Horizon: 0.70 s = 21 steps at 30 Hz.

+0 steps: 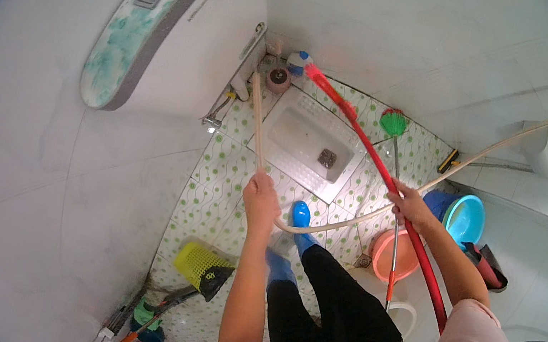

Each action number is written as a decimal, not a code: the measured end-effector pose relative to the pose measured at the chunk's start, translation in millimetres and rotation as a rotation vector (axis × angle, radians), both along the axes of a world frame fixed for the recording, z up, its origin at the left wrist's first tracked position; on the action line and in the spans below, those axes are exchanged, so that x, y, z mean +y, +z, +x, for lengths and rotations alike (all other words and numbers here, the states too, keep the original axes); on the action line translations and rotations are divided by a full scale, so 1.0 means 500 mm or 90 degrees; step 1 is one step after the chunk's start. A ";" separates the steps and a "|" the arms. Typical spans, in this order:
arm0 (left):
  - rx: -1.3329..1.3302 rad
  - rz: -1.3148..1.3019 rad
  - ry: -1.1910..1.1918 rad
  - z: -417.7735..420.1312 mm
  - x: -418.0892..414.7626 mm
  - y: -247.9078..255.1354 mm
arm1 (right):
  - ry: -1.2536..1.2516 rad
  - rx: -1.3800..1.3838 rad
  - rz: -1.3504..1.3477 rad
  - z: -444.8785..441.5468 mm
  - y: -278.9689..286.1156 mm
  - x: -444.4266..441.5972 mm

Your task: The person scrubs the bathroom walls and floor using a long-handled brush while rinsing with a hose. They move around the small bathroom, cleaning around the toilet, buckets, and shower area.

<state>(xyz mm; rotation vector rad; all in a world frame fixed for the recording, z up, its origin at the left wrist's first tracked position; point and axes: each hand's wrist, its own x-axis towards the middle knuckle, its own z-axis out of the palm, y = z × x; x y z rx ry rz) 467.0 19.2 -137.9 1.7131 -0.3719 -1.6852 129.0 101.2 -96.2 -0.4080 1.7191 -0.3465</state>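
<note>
My left hand [262, 196] grips a pale flexible hose [259, 119] near its end. The hose's free end points toward the far left corner, and the rest loops right, passes by my right hand and runs up along the wall. In my right hand [409, 204] is a long red pole [372, 152] with a brush-like far end, slanting beyond a white squat toilet [306, 138]. The tip is close to a white-and-blue bottle [299, 61]. A dark drain strainer [327, 158] sits in the toilet basin. Whether water leaves the hose cannot be told.
A pink toilet-brush holder [278, 79] stands in the corner. A green brush [394, 123] on a metal pole lies to the right. Right of my legs are a pink bucket [395, 255] and a blue basin [464, 219]. A yellow-green basket [198, 261] tilts at left.
</note>
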 end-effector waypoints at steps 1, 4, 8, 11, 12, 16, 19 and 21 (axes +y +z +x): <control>-0.004 0.010 -0.008 0.001 -0.010 0.008 | 0.024 0.006 0.003 0.015 0.027 0.019; -0.017 0.028 -0.020 -0.001 -0.037 0.039 | -0.021 -0.128 0.029 0.040 0.082 0.051; -0.048 0.007 -0.028 -0.023 -0.074 0.036 | -0.022 -0.181 0.005 0.052 0.035 0.079; -0.069 -0.014 -0.086 -0.039 -0.118 0.026 | 0.211 0.017 -0.083 0.033 -0.050 0.102; -0.072 -0.019 -0.110 -0.045 -0.130 0.021 | 0.252 0.064 -0.162 0.035 -0.067 0.116; -0.130 -0.064 -0.138 -0.088 -0.164 -0.010 | 0.257 0.085 -0.175 0.033 -0.086 0.145; -0.155 -0.092 -0.148 -0.121 -0.182 -0.031 | 0.237 0.071 -0.253 0.040 -0.079 0.107; -0.181 -0.105 -0.160 -0.143 -0.191 -0.036 | 0.221 0.050 -0.267 0.044 -0.069 0.062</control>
